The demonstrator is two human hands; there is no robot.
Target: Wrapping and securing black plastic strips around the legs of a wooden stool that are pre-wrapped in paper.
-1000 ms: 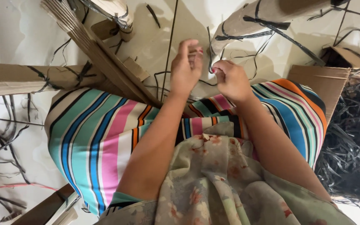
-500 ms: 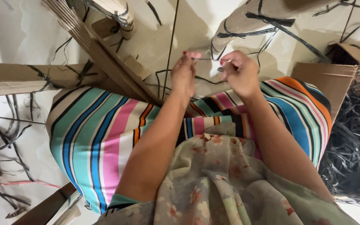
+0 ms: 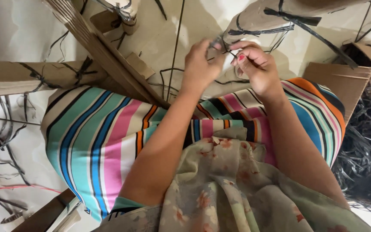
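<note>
On the tiled floor [image 3: 13,34], cardboard bundles [image 3: 22,77] flank both hands [image 3: 200,64], seemingly pinching a black strip [image 3: 220,43].

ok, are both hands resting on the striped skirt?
No: both the left hand and the right hand are raised above the striped skirt, pinching a thin black strip between them.

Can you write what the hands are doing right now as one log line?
left hand: pinching black strip | right hand: pinching same strip | below: striped skirt | nearby: cardboard bundles, strip pile
</note>
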